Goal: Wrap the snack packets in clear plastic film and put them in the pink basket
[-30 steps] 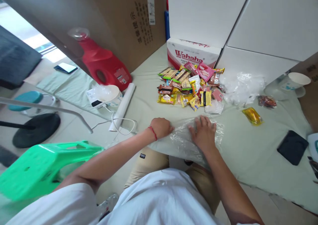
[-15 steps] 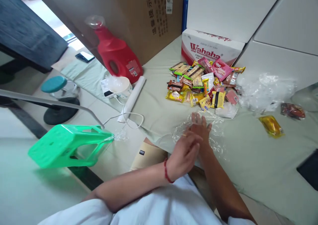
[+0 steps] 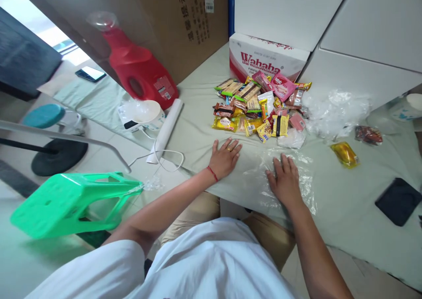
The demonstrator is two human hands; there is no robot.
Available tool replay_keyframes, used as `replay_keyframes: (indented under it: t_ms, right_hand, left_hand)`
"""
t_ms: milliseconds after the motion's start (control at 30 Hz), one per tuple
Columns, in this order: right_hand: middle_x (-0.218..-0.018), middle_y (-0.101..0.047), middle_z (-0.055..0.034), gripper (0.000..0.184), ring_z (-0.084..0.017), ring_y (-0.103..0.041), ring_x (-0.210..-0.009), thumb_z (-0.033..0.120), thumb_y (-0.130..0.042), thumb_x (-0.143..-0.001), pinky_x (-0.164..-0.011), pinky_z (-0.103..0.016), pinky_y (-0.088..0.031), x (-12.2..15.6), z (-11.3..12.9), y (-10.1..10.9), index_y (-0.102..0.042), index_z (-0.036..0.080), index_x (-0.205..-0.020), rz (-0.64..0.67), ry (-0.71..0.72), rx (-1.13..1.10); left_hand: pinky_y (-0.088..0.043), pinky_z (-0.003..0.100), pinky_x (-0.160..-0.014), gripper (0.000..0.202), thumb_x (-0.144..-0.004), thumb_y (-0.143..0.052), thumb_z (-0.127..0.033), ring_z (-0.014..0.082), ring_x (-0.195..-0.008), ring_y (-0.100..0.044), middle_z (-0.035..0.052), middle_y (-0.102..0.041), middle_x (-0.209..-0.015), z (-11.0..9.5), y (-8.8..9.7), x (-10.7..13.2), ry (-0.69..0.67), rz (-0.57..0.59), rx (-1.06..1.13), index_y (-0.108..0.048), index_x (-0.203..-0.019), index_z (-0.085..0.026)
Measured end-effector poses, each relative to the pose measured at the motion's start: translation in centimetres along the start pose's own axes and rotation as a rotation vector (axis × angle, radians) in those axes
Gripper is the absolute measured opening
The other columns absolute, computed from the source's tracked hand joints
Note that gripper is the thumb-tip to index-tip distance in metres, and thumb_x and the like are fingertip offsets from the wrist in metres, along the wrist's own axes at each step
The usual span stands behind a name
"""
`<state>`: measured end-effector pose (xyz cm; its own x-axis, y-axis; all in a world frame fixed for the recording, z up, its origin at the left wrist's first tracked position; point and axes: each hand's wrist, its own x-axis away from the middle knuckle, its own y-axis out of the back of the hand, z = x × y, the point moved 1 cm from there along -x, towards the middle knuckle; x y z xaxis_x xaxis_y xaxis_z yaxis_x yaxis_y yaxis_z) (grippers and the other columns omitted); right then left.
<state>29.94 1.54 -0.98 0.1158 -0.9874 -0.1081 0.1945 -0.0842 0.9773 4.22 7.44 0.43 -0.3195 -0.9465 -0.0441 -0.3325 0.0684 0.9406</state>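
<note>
My left hand lies flat on the pale green cloth, fingers spread, with a ring and a red wrist string. My right hand rests with its fingers apart on a clear plastic bag that is spread flat on the cloth. Neither hand holds anything. Just beyond both hands sits a pile of wrapped snacks in yellow, brown, green and pink packets. A yellow packet and a dark reddish-brown packet lie apart on the right, near crumpled clear plastic.
A white and red Wahaba-lettered box stands behind the snacks. To the left are a red jug, a paper cup, a white roll with a cable and a green stool. A black pouch lies far right.
My hands were crossed over the plastic bag; now they are apart. The left has moved left onto the cloth, the right slightly right. The bag lies flatter, and the view has shifted right.
</note>
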Motion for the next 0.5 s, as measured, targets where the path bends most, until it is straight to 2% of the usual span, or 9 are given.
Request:
replay_keyframes:
  t_ms: [67,133,167,233,300,367,433,500]
  right_hand:
    - [-0.168,-0.034,-0.0188,0.057,-0.036,-0.022,-0.158,0.045,-0.039,-0.105,-0.121,-0.06,-0.029,0.4,-0.6,0.5,-0.055,0.014,-0.15,0.007,-0.032,0.028]
    - [-0.168,-0.034,-0.016,0.055,-0.036,-0.025,-0.156,0.042,-0.039,-0.105,-0.12,-0.065,-0.027,0.4,-0.1,1.0,-0.053,0.018,-0.153,0.045,-0.071,0.07]
    - [-0.168,-0.035,-0.0144,0.055,-0.036,-0.027,-0.156,0.038,-0.039,-0.104,-0.12,-0.066,-0.026,0.2,0.4,1.2,-0.051,0.019,-0.155,0.065,-0.086,0.088]
    - [-0.169,-0.035,-0.0127,0.058,-0.035,-0.029,-0.155,0.028,-0.04,-0.102,-0.12,-0.068,-0.024,-0.4,1.7,1.5,-0.047,0.022,-0.158,0.086,-0.102,0.11]
    - [-0.17,-0.032,-0.0129,0.065,-0.036,-0.027,-0.156,0.022,-0.042,-0.097,-0.119,-0.071,-0.024,-1.0,2.7,1.6,-0.041,0.023,-0.162,0.105,-0.095,0.108]
    - [-0.171,-0.029,-0.0135,0.072,-0.038,-0.026,-0.156,0.023,-0.044,-0.095,-0.117,-0.073,-0.025,-1.7,3.4,1.5,-0.034,0.023,-0.166,0.132,-0.094,0.093]
    - [-0.171,-0.028,-0.0138,0.073,-0.039,-0.025,-0.156,0.027,-0.044,-0.096,-0.116,-0.074,-0.026,-2.2,3.9,1.3,-0.028,0.024,-0.167,0.153,-0.108,0.084]
    - [-0.172,-0.028,-0.0137,0.07,-0.038,-0.024,-0.156,0.03,-0.039,-0.1,-0.116,-0.075,-0.026,-2.6,4.3,1.2,-0.026,0.024,-0.168,0.162,-0.109,0.075]
  left_hand:
    - [-0.017,0.064,-0.124,0.044,-0.103,-0.04,-0.03,0.0323,-0.152,-0.036,0.0137,-0.05,-0.16,0.3,0.0,0.4,0.007,-0.068,0.015,-0.062,-0.141,-0.024]
    - [-0.032,0.059,-0.117,0.038,-0.099,-0.042,-0.025,0.0343,-0.142,-0.046,0.0187,-0.06,-0.146,-0.4,0.4,1.1,0.005,-0.189,0.073,-0.07,-0.125,-0.018]
    - [-0.039,0.056,-0.111,0.035,-0.097,-0.042,-0.022,0.0333,-0.133,-0.053,0.019,-0.067,-0.134,-1.2,0.7,1.5,-0.043,-0.229,0.126,-0.072,-0.115,-0.017]
    - [-0.048,0.047,-0.1,0.031,-0.096,-0.04,-0.02,0.0279,-0.111,-0.061,0.0153,-0.072,-0.11,-3.5,1.4,2.4,-0.226,-0.238,0.269,-0.072,-0.099,-0.019]
    - [-0.051,0.041,-0.094,0.03,-0.099,-0.039,-0.022,0.0235,-0.1,-0.063,0.0124,-0.071,-0.104,-6.3,2.1,3.1,-0.361,-0.216,0.413,-0.069,-0.1,-0.021]
    - [-0.051,0.041,-0.097,0.029,-0.1,-0.046,-0.034,0.0253,-0.11,-0.061,0.0145,-0.068,-0.117,-8.9,2.4,3.2,-0.272,-0.269,0.479,-0.065,-0.116,-0.02]
    - [-0.049,0.046,-0.103,0.048,-0.094,-0.059,-0.051,0.0307,-0.122,-0.057,0.0177,-0.063,-0.129,-10.6,2.1,2.6,-0.109,-0.283,0.461,-0.059,-0.128,-0.017]
    - [-0.048,0.049,-0.103,0.055,-0.087,-0.068,-0.057,0.0336,-0.122,-0.057,0.0175,-0.064,-0.127,-11.1,1.1,1.2,0.056,-0.208,0.425,-0.061,-0.124,-0.017]
